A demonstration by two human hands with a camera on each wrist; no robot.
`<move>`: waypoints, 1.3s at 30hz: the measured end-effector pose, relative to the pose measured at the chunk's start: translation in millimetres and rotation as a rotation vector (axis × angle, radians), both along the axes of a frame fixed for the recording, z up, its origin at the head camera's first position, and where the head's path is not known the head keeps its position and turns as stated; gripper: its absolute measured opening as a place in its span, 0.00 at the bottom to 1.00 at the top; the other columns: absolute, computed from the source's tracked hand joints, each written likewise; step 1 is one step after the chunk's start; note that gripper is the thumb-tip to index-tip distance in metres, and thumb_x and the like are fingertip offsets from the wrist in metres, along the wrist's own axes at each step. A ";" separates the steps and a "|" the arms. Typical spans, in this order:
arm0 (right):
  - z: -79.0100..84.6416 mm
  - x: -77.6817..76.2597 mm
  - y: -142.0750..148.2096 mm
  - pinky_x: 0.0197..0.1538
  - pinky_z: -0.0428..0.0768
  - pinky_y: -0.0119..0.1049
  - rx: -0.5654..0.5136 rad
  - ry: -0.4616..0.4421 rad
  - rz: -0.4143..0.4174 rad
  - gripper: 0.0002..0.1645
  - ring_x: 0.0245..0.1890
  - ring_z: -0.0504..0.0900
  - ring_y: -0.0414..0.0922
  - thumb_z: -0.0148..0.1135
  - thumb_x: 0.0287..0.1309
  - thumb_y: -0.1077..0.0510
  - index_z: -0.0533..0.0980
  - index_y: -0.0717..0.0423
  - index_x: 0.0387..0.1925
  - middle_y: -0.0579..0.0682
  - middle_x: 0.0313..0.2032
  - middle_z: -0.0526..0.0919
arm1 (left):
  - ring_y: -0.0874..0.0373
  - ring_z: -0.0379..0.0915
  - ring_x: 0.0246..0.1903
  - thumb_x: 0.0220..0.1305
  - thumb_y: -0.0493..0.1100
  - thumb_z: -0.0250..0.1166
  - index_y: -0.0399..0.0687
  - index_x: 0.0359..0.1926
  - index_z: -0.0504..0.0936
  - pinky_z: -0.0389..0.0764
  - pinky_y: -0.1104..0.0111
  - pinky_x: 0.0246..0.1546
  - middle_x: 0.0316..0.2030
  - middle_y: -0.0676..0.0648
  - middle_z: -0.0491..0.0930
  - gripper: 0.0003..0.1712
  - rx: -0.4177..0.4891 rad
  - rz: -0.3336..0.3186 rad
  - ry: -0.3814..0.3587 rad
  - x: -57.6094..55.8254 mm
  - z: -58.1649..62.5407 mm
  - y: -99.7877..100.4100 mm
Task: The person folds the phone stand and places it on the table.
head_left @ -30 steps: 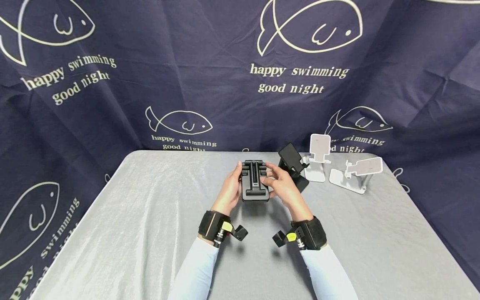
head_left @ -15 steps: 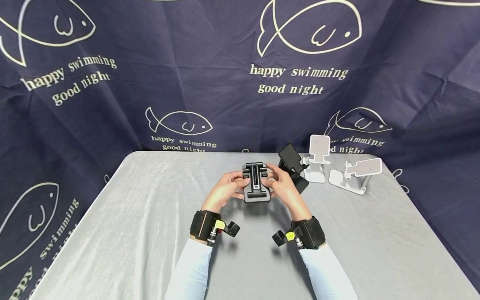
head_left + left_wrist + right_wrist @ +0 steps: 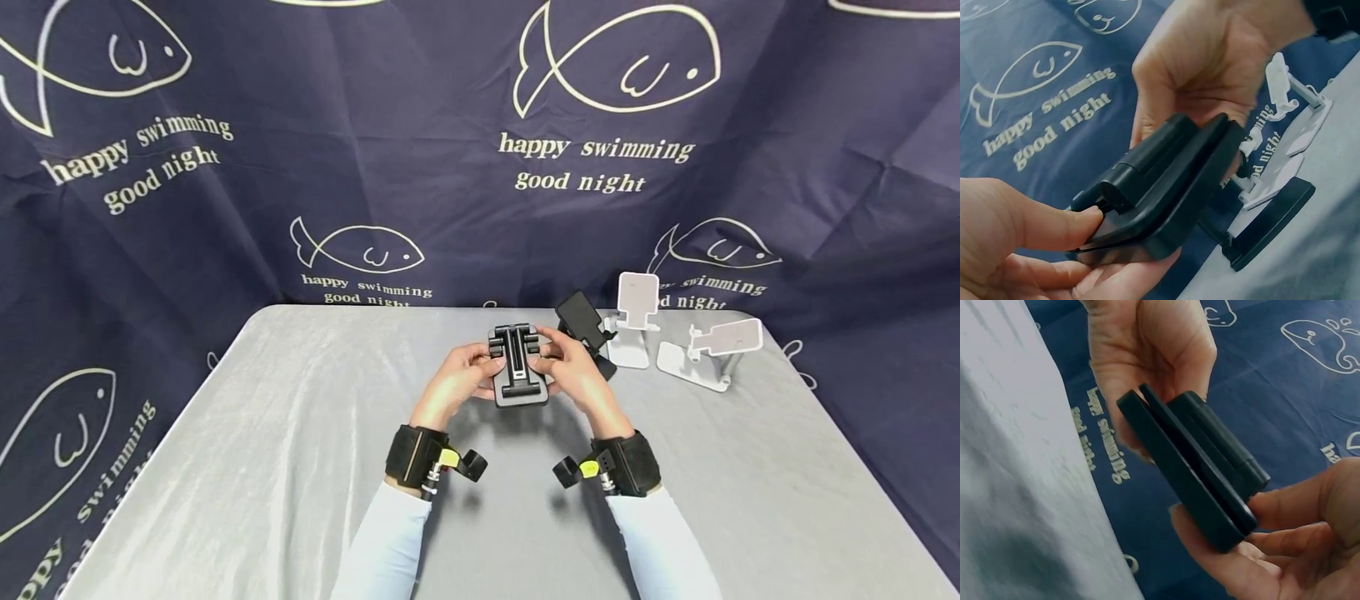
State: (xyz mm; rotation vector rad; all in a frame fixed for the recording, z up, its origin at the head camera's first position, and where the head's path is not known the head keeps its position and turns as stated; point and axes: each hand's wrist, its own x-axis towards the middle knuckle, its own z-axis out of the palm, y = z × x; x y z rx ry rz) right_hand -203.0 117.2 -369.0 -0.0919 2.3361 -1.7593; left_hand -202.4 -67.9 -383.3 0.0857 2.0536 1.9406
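A black phone stand [image 3: 521,387], folded flat, is held up over the table between both hands. My left hand [image 3: 452,385] pinches its left edge, the thumb on the front face and the fingers behind. On the opposite edge, my right hand [image 3: 579,379] grips it the same way. The left wrist view shows the stand [image 3: 1166,219] edge-on, its folded holder lying close against the thick base. A narrow gap between the two layers shows on the stand [image 3: 1185,475] in the right wrist view. Fingertips behind the stand are partly hidden.
Just behind my right hand stands another black phone stand [image 3: 581,317], unfolded. Two white phone stands, one upright [image 3: 638,298] and one turned sideways [image 3: 726,337], are at the table's back right. A grey cloth covers the table [image 3: 300,467]; a dark blue fish-print curtain [image 3: 450,108] hangs behind.
My left hand shifted its hold, bringing its thumb from the stand's side onto the front face. The folded stand has moved slightly right and tilted a little. My right hand keeps its grip.
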 end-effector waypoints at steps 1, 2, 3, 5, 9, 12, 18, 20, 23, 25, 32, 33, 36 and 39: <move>1.8 -0.6 3.4 0.24 0.81 0.35 0.016 0.006 0.007 0.37 0.29 0.78 0.39 0.56 0.61 0.67 0.56 0.59 0.70 0.64 0.48 0.76 | 0.59 0.78 0.24 0.66 0.36 0.57 0.32 0.48 0.76 0.84 0.63 0.30 0.30 0.46 0.79 0.12 0.002 -0.005 0.003 0.0 0.5 2.8; 3.7 -1.1 7.8 0.25 0.81 0.35 0.021 0.008 0.018 0.37 0.30 0.78 0.39 0.56 0.61 0.67 0.56 0.60 0.70 0.63 0.47 0.76 | 0.59 0.77 0.23 0.67 0.36 0.57 0.32 0.48 0.75 0.84 0.63 0.30 0.31 0.46 0.78 0.12 0.005 -0.013 0.007 -0.2 1.0 6.1; 5.5 -1.5 12.9 0.25 0.81 0.35 0.030 0.015 0.029 0.38 0.30 0.78 0.39 0.56 0.61 0.66 0.55 0.61 0.70 0.63 0.46 0.76 | 0.60 0.77 0.23 0.67 0.36 0.57 0.31 0.49 0.75 0.84 0.63 0.30 0.30 0.46 0.77 0.13 0.006 -0.023 0.010 -0.5 1.6 9.8; 8.6 -1.2 25.1 0.24 0.80 0.35 0.055 0.025 0.046 0.37 0.29 0.77 0.39 0.56 0.60 0.66 0.56 0.62 0.69 0.60 0.43 0.75 | 0.60 0.76 0.23 0.67 0.36 0.56 0.30 0.49 0.74 0.84 0.63 0.30 0.30 0.46 0.77 0.13 0.018 -0.054 0.014 -0.7 3.1 19.3; 14.2 2.6 53.6 0.26 0.82 0.37 0.067 0.016 0.082 0.37 0.28 0.77 0.40 0.56 0.59 0.66 0.55 0.65 0.68 0.59 0.40 0.73 | 0.61 0.77 0.22 0.67 0.35 0.57 0.28 0.49 0.73 0.85 0.63 0.31 0.29 0.47 0.77 0.14 0.051 -0.099 0.009 0.7 4.8 43.8; 17.1 7.0 76.3 0.30 0.84 0.39 0.085 0.001 0.091 0.37 0.29 0.78 0.40 0.55 0.58 0.66 0.54 0.66 0.68 0.58 0.40 0.71 | 0.60 0.77 0.22 0.66 0.34 0.57 0.28 0.47 0.74 0.85 0.63 0.32 0.27 0.47 0.76 0.12 0.088 -0.111 -0.005 3.9 3.0 66.0; 16.5 13.5 117.4 0.34 0.83 0.40 0.187 -0.027 0.103 0.38 0.31 0.77 0.38 0.57 0.58 0.65 0.54 0.68 0.67 0.55 0.38 0.71 | 0.60 0.76 0.22 0.65 0.31 0.58 0.29 0.40 0.73 0.85 0.63 0.32 0.23 0.51 0.70 0.06 0.090 -0.134 -0.028 10.6 -7.8 108.1; 13.8 14.1 128.4 0.35 0.83 0.40 0.210 -0.050 0.112 0.38 0.32 0.77 0.38 0.59 0.57 0.65 0.55 0.69 0.66 0.53 0.36 0.72 | 0.59 0.75 0.22 0.64 0.31 0.59 0.31 0.37 0.73 0.85 0.63 0.31 0.21 0.51 0.68 0.04 0.061 -0.140 -0.030 12.9 -13.1 119.3; 6.9 14.3 142.2 0.36 0.83 0.42 0.233 -0.096 0.130 0.38 0.32 0.77 0.39 0.60 0.55 0.65 0.55 0.71 0.64 0.51 0.34 0.72 | 0.58 0.76 0.21 0.63 0.31 0.59 0.35 0.32 0.72 0.84 0.65 0.30 0.19 0.52 0.67 0.04 0.012 -0.143 -0.034 15.7 -22.8 133.6; 1.1 13.7 147.9 0.37 0.83 0.42 0.241 -0.136 0.140 0.38 0.32 0.77 0.40 0.60 0.53 0.66 0.55 0.71 0.63 0.50 0.33 0.73 | 0.57 0.76 0.20 0.64 0.31 0.59 0.37 0.30 0.71 0.84 0.66 0.29 0.19 0.52 0.68 0.06 -0.018 -0.148 -0.052 16.4 -29.6 140.6; -21.8 9.3 158.1 0.36 0.83 0.44 0.230 -0.251 0.157 0.37 0.30 0.81 0.44 0.57 0.51 0.71 0.54 0.73 0.61 0.49 0.29 0.78 | 0.43 0.83 0.25 0.62 0.33 0.61 0.42 0.24 0.70 0.83 0.68 0.24 0.15 0.50 0.71 0.11 -0.181 -0.129 -0.018 17.2 -50.0 157.2; -24.2 9.0 159.3 0.36 0.83 0.44 0.229 -0.264 0.157 0.36 0.29 0.81 0.44 0.57 0.51 0.71 0.54 0.73 0.61 0.48 0.28 0.79 | 0.45 0.83 0.24 0.61 0.34 0.62 0.42 0.24 0.70 0.81 0.70 0.23 0.15 0.49 0.72 0.12 -0.235 -0.129 0.019 17.7 -52.2 158.7; -27.6 9.5 162.7 0.35 0.82 0.43 0.229 -0.285 0.166 0.35 0.28 0.82 0.45 0.56 0.51 0.71 0.53 0.73 0.60 0.46 0.26 0.80 | 0.56 0.77 0.18 0.60 0.38 0.65 0.42 0.24 0.73 0.73 0.76 0.20 0.13 0.52 0.71 0.11 -0.384 -0.116 0.119 20.3 -56.0 162.0; -28.9 10.6 165.3 0.34 0.82 0.43 0.225 -0.301 0.173 0.35 0.27 0.82 0.45 0.56 0.52 0.71 0.52 0.73 0.59 0.45 0.25 0.81 | 0.63 0.65 0.16 0.57 0.40 0.67 0.39 0.34 0.79 0.66 0.76 0.21 0.14 0.54 0.68 0.09 -0.486 -0.088 0.191 23.3 -59.6 164.4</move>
